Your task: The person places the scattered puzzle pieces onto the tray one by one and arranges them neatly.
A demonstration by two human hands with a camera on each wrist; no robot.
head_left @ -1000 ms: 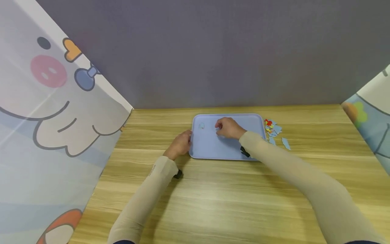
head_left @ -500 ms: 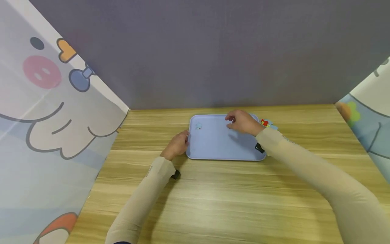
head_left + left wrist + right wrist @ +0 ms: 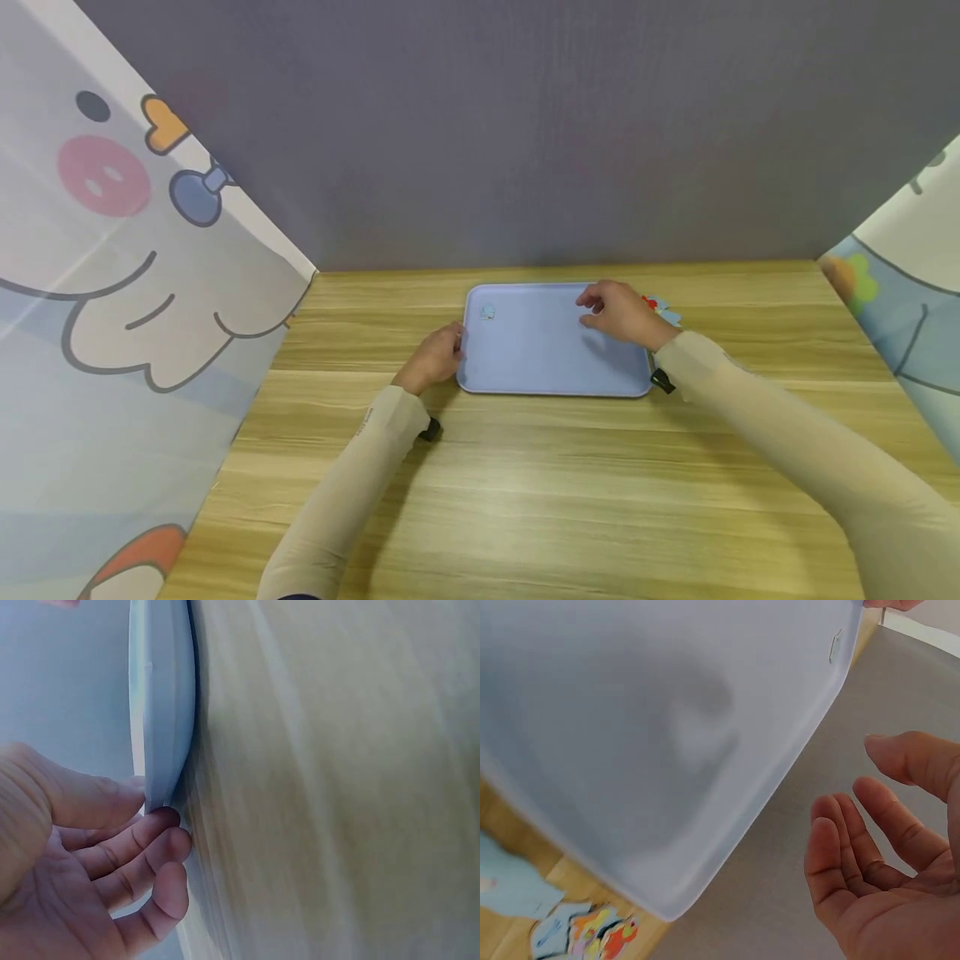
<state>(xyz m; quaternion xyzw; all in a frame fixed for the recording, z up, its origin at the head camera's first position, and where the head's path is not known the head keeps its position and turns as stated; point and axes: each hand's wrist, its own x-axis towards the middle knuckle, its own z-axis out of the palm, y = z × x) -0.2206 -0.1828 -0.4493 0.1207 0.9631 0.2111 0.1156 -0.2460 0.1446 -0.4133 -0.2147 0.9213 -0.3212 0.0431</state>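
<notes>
A pale blue rectangular tray lies on the wooden table. My left hand is at its left side; in the left wrist view the thumb and fingers pinch the tray's rim. One small light-blue cut-out piece lies in the tray's far left corner. Over the right part of the tray is my right hand, casting a shadow on it. Its fingers are loosely bent, thumb apart, with nothing between them in the right wrist view. Several colourful flat pieces lie just past the tray's right edge, partly hidden by this hand in the head view.
A grey upright panel rises behind the table's far edge. Cartoon-printed walls stand at the left and right. The wooden tabletop stretches in front of the tray, between both forearms.
My right hand has moved rightward from the middle of the tray to its right part, its fingers spreading apart. The left hand stays on the tray's left rim. The head view has shifted slightly.
</notes>
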